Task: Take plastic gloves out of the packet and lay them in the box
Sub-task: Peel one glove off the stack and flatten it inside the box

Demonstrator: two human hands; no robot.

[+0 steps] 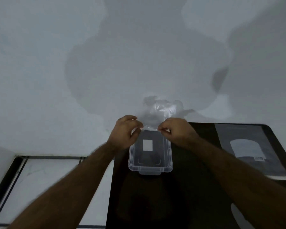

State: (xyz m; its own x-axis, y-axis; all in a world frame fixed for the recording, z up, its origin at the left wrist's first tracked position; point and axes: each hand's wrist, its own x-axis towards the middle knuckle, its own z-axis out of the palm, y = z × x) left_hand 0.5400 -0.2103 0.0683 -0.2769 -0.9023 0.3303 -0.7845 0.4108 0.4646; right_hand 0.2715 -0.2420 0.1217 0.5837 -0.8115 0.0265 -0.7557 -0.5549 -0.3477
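Plastic glove (157, 111) — thin, clear, crumpled film — held up above the far end of the box, its near edge stretched level, its upper part bunched and creased. Box (150, 156): clear plastic, rectangular, lidless and upright on the dark table, a latch tab on its near end, a white label on its floor — no gloves inside.

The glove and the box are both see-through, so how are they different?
The plastic glove is thin and crumpled; the clear box is stiff and rectangular. The glove is held up by the left hand and right hand; the box rests on the dark table. Both are clear plastic.
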